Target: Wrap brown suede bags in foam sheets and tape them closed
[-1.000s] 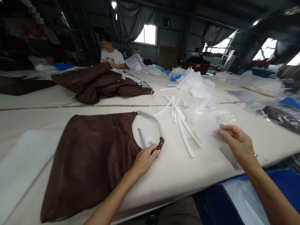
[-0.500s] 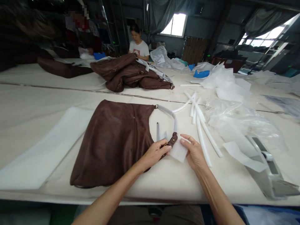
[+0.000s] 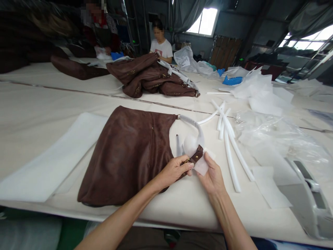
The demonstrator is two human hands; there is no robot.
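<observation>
A brown bag lies flat on the table, its strap pointing right. The upper part of the strap is wrapped in pale material. My left hand grips the strap's lower end by a brass-coloured ring. Right beside it, my right hand pinches a thin white sheet that lies under and around the brown strap end. The sheet bulges up inside the strap's loop. My right palm faces partly upward.
White foam rods lie right of the strap. Farther right are clear plastic and a grey tape dispenser. A white foam sheet lies left. Behind are piled brown bags and a person in a white shirt.
My right hand has moved in against the strap end, bringing the white sheet under and around it. My left hand still holds the strap. The view has shifted slightly.
</observation>
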